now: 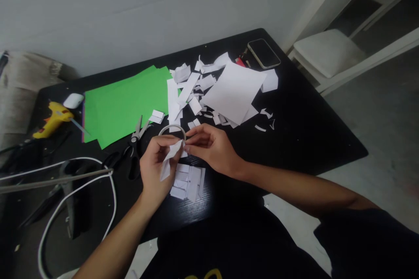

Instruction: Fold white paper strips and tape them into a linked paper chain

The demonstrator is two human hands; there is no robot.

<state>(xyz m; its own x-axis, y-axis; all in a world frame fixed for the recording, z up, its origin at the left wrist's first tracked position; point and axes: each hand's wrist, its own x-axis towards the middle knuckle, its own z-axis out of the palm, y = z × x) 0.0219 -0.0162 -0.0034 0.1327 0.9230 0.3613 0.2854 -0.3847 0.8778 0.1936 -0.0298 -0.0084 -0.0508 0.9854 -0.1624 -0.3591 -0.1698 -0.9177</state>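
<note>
My left hand (pixel 159 163) is closed on a white paper strip (pixel 170 159), which hangs down across its fingers. My right hand (pixel 212 148) pinches the upper end of that strip, thumb and fingers together. A pale ring (pixel 171 126), perhaps a tape roll, shows just behind the fingertips; which hand supports it is unclear. Below the hands, small folded white papers (pixel 188 182) lie on the black table (pixel 294 139). Black-handled scissors (pixel 134 141) rest partly open left of my left hand.
Green sheets (pixel 127 100) lie at the back left, near a yellow glue gun (pixel 54 120) and a white case (pixel 73 100). White sheets (pixel 234 91) and scraps cover the back middle. A phone (pixel 263 53) is at the back right; a white cable (pixel 114 200) loops at left.
</note>
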